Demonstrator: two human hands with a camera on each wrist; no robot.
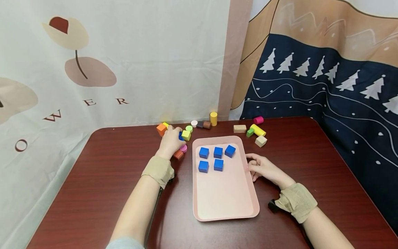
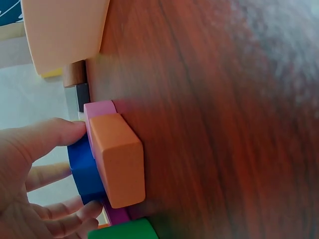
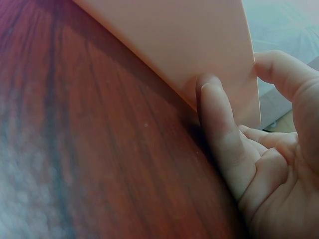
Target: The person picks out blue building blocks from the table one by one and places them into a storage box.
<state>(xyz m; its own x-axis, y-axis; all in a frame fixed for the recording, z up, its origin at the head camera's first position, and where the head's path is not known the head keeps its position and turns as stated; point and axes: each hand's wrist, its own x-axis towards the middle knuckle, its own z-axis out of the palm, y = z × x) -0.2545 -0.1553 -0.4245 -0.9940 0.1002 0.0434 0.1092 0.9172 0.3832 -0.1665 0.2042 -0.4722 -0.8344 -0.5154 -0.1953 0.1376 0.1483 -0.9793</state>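
Between its thumb and fingertips my left hand [image 1: 170,140] pinches a blue block [image 2: 85,169], among loose blocks at the table's back left. In the left wrist view an orange-brown block [image 2: 121,162] and a pink block [image 2: 100,108] lie right beside it. The pink tray [image 1: 225,200] lies in the middle of the table, with several blue cubes [image 1: 218,165] in two rows at its far end. My right hand [image 1: 262,168] holds the tray's right edge. In the right wrist view one fingertip lies against the outer wall and another finger reaches the rim.
Around my left hand are an orange block [image 1: 161,129], a yellow-green cube [image 1: 186,135] and other small blocks. A yellow cylinder [image 1: 213,119] stands at the back edge. Beyond the tray, to the right, lie pale wooden blocks [image 1: 261,141], a lying yellow cylinder [image 1: 258,130] and a magenta cylinder [image 1: 258,120].
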